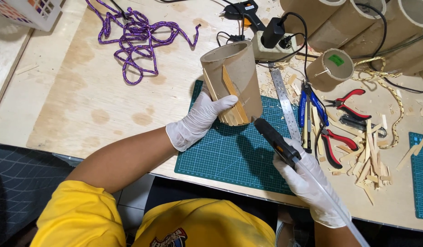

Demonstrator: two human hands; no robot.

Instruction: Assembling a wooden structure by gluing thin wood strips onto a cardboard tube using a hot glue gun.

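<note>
The left hand (200, 120) presses wooden sticks (233, 103) against the cardboard tube (234, 73) to steady them; the right hand (307, 178), grip closed, aims the glue gun (275, 139).

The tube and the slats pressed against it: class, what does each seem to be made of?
The tube looks like thick cardboard: matte brown, with a pale layered rim. The slats under the left hand look like light, unfinished wood, thin and flat, like the offcuts lying nearby.

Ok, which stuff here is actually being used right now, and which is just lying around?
In use:
left hand
cardboard tube
wooden sticks
right hand
glue gun
cutting mat

Lying about:
purple rope
steel ruler
red pliers
wood offcuts
</note>
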